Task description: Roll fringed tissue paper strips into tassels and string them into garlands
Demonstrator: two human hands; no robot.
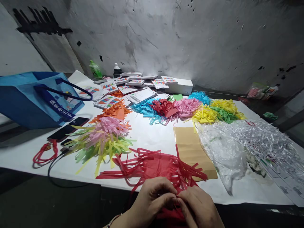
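Observation:
Close together at the table's front edge, my left hand and my right hand pinch red paper strips between thumbs and fingertips. Both hands are closed, and their tips nearly meet. More of the red strips hang below them, partly hidden. Just beyond lies a red fringed paper tassel, flat in the middle with cut strips spread to both sides. Its right end overlaps a tan paper sheet.
Left are a pink, yellow and green tassel pile, a phone with a red cord, and a blue bag. Printed packets and coloured tassels lie behind. Clear plastic and silvery strips cover the right.

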